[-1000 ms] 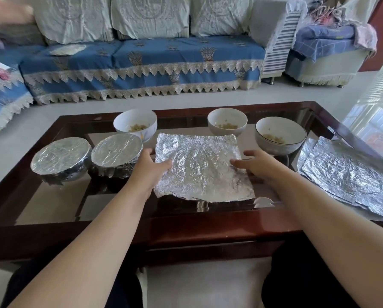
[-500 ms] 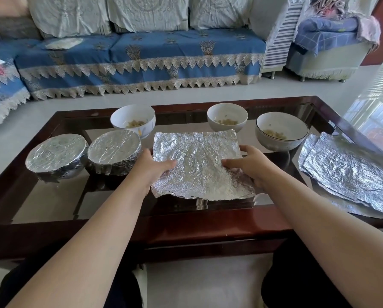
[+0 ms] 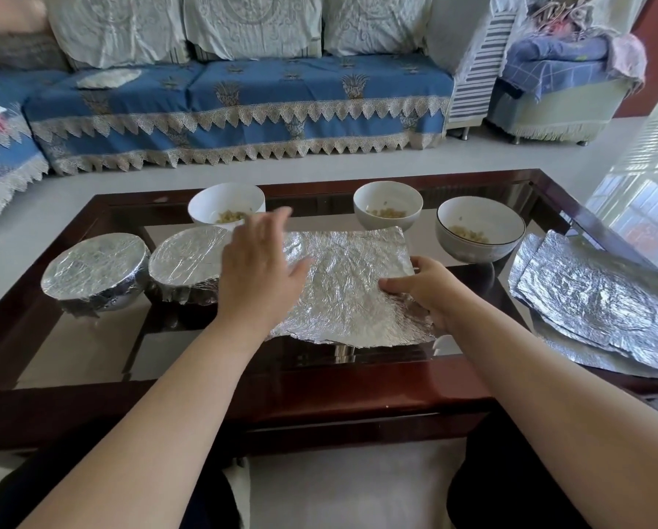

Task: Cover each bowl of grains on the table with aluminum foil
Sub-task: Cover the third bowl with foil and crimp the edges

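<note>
Crinkled shiny foil sheet [image 3: 348, 284], glossy glass-topped wooden table [image 3: 319, 391], glazed ceramic bowls [image 3: 387, 205]

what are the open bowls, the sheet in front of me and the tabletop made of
Open bowls: likely glazed ceramic, smooth glossy white. Sheet: aluminium foil, crinkled, bright silver, creased all over. Tabletop: seemingly glass, reflective and see-through, in a polished dark reddish frame, probably wood.

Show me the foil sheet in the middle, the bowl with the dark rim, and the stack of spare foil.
foil sheet [image 3: 352, 284], head view, on its crinkled centre.
dark-rimmed bowl [image 3: 472, 252], head view, on its outer front wall.
spare foil stack [image 3: 594, 299], head view, on the top sheet's middle.
</note>
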{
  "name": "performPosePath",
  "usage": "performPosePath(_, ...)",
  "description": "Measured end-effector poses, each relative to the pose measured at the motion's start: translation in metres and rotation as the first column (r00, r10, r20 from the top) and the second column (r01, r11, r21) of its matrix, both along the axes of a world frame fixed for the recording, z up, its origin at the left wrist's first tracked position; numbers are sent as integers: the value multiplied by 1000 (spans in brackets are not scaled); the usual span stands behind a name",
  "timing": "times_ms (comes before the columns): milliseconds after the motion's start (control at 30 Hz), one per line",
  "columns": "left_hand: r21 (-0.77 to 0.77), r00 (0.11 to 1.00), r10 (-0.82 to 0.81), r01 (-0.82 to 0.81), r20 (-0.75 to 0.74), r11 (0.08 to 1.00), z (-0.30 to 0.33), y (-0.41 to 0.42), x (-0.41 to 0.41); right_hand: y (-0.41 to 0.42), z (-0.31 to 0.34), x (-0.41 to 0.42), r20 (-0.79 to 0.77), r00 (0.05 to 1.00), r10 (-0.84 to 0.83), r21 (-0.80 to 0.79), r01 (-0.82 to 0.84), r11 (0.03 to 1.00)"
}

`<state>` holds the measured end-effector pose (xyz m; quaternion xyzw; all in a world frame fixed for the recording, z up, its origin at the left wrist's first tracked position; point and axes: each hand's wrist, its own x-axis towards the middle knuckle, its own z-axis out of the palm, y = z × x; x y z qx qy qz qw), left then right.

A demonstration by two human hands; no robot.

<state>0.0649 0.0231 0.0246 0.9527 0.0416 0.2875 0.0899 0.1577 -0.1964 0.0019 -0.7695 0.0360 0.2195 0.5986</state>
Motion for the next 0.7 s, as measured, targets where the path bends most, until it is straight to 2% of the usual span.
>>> performPosePath(33,62,994,-81,86,-79,994,7,-7,4,0,0,-1,4,1000,1,1,-1,1000)
performPosePath(67,60,963,-142,160,-231,985,14,-16,8,0,0,-1,14,1000,1,0,-1,1000)
performPosePath(133,4,798,-198,244,-569,970,11,-25,16,0,-1,-2,28,1000,-5,3,5,1000)
performPosePath(167,-2,720,-196,261,-666,965,6,-26,19,0,-1,-2,29,1000,-2,3,2,1000)
performPosePath(233,-6,638,-191,280,-746,960,-6,-22,24,0,-2,0,20,999,33,-21,-32,999)
performPosePath(300,-9,616,-182,272,-766,962,-11,-19,27,-1,-1,2,4,998,55,-59,-55,997)
performPosePath(333,2,618,-169,266,-767,964,-13,-20,27,-1,1,1,59,998,39,-108,-32,994)
performPosePath(367,17,626,-157,263,-764,965,-14,-21,27,-1,3,-1,195,981,22,-183,14,983)
performPosePath(400,29,636,-149,260,-757,965,-15,-23,26,-2,7,-5,399,916,36,-263,77,962)
performPosePath(433,35,647,-148,261,-748,965,-16,-25,24,-2,12,-10,613,783,108,-325,125,937)
performPosePath(467,34,658,-153,263,-737,964,-16,-26,23,0,16,-16,764,603,228,-379,135,916)
performPosePath(500,31,668,-162,267,-727,963,-17,-27,23,4,20,-21,823,439,360,-445,104,890)
performPosePath(533,28,674,-169,271,-719,962,-18,-27,22,9,19,-22,807,334,487,-529,42,848)
performPosePath(567,29,680,-172,274,-713,961,-18,-27,21,14,18,-25,735,301,607,-628,-35,778)
performPosePath(633,40,684,-171,282,-709,959,-18,-26,21,24,12,-27,524,375,765,-778,-155,609)
performPosePath(700,58,671,-164,295,-723,954,-17,-25,21,25,6,-24,373,426,824,-849,-201,488)
